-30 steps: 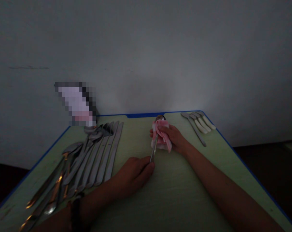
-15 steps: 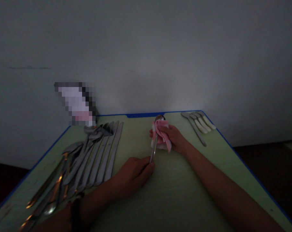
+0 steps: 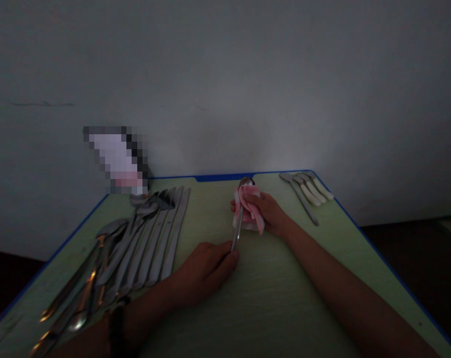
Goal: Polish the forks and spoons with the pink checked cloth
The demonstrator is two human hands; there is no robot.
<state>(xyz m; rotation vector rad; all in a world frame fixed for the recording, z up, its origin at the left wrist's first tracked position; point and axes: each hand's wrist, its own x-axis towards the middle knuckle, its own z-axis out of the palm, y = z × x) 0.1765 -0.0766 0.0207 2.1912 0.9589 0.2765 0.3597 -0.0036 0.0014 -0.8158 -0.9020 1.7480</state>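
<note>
My left hand (image 3: 206, 271) rests on the green table (image 3: 270, 298) and pinches the lower end of a metal spoon (image 3: 237, 230). The spoon's bowl points away from me and peeks out above a pink and white cloth (image 3: 248, 211). My right hand (image 3: 270, 213) is closed around that cloth, which is wrapped about the spoon's upper handle. Both hands are near the middle of the table.
Several knives and spoons (image 3: 143, 238) lie fanned out on the left half of the table. A few spoons (image 3: 306, 191), some with white handles, lie at the far right corner. A blurred-out object (image 3: 117, 159) stands at the back left against a grey wall.
</note>
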